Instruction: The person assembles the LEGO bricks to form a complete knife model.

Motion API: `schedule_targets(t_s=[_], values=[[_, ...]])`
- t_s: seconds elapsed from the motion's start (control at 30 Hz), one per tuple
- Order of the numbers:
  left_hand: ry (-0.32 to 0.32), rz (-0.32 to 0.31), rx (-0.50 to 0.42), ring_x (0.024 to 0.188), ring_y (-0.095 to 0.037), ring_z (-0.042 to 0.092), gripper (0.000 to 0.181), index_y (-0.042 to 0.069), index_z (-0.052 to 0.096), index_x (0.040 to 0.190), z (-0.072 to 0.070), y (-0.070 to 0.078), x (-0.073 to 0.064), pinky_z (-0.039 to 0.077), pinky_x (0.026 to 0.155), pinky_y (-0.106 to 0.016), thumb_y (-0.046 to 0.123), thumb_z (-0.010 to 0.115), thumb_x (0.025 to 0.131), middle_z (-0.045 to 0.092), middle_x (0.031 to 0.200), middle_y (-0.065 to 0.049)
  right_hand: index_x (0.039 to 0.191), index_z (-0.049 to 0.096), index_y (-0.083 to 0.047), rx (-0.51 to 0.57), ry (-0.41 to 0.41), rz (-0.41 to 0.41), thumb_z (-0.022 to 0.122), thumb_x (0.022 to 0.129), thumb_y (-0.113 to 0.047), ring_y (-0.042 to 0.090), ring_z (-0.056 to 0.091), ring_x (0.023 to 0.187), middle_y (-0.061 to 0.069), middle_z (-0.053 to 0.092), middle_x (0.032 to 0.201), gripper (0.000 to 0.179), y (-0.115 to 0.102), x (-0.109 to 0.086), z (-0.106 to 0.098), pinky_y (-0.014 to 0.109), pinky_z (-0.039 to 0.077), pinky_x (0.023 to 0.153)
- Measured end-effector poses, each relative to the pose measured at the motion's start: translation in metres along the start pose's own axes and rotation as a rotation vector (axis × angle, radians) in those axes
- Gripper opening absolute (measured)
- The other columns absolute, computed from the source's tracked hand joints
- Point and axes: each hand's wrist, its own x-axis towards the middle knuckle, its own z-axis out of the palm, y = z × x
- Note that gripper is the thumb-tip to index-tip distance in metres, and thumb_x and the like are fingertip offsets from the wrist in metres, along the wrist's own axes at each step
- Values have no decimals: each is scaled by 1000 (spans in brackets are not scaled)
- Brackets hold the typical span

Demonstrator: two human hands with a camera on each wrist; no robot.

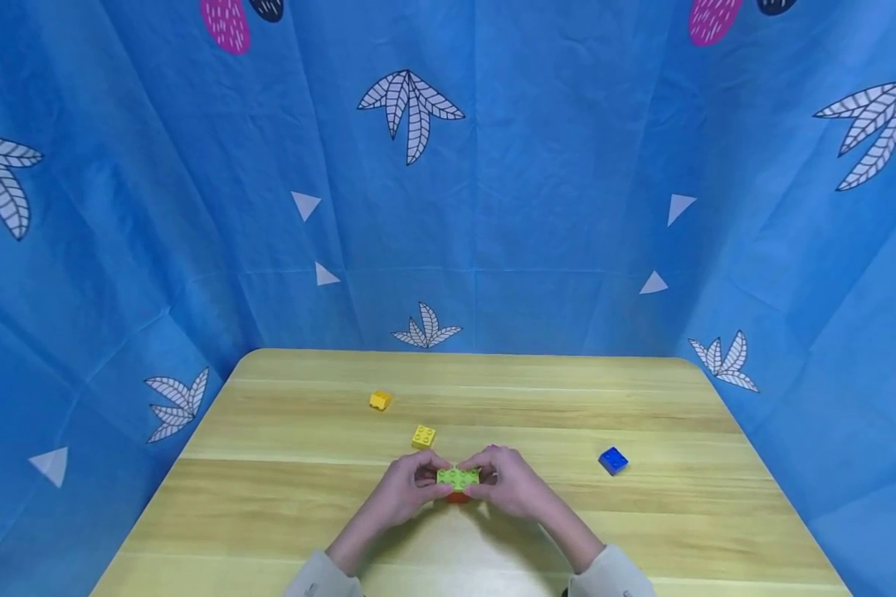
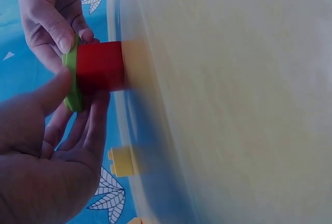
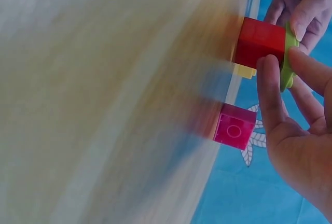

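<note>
A lime-green studded plate (image 1: 458,478) lies on top of a red block (image 2: 100,66), which stands on the table. With thumb and fingers, my left hand (image 1: 406,489) pinches the plate's left end, the fingers reaching behind the block. My right hand (image 1: 511,482) holds the plate's right end the same way; in the right wrist view one fingertip touches the red block (image 3: 260,42). From the wrist views the plate appears wider than the block. Whether the two are fully joined I cannot tell.
A yellow brick (image 1: 423,437) lies just behind the left hand, with an orange-yellow piece (image 1: 379,400) farther back. To the right sits a blue brick (image 1: 613,460). A pink brick (image 3: 235,126) shows only in the right wrist view. Blue cloth (image 1: 552,207) hangs around the wooden table (image 1: 269,489).
</note>
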Motion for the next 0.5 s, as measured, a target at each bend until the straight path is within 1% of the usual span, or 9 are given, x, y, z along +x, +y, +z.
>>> schedule_targets(t_s=[0.13, 0.3, 0.33, 0.37, 0.5], values=[[-2, -1, -4, 101, -25, 72, 24, 5, 70, 112, 0, 0, 0, 62, 86, -25, 10, 78, 90, 72, 111, -14, 120, 75, -6, 9, -7, 9, 82, 86, -9, 11, 60, 79, 1, 66, 95, 36, 1, 1, -1, 21, 54, 67], [-3, -3, -4, 101, -25, 72, 25, 6, 70, 114, 0, 2, -2, 62, 86, -25, 9, 78, 90, 73, 112, -14, 121, 75, -7, 15, -18, 23, 81, 87, -10, 8, 62, 77, -2, 65, 93, 35, 4, 2, -1, 22, 56, 70], [-2, -1, -3, 101, -25, 72, 25, 6, 70, 114, 0, 1, -2, 62, 86, -26, 9, 78, 90, 73, 112, -14, 121, 75, -8, 14, -17, 23, 81, 87, -10, 8, 62, 76, -2, 66, 93, 35, 4, 2, -1, 27, 58, 77], [-1, -1, -1, 101, -26, 72, 25, 6, 70, 114, 0, 1, -2, 62, 86, -26, 9, 78, 90, 73, 112, -14, 122, 75, -8, 15, -16, 24, 81, 87, -10, 8, 62, 77, -2, 66, 93, 35, 4, 2, 0, 28, 59, 78], [12, 0, 19, 99, -25, 72, 25, 7, 70, 114, 1, 0, -3, 62, 84, -27, 11, 79, 90, 73, 111, -13, 122, 74, -6, 36, -14, 24, 80, 87, -8, 9, 62, 79, 1, 65, 95, 36, 4, 0, 1, 27, 61, 74]])
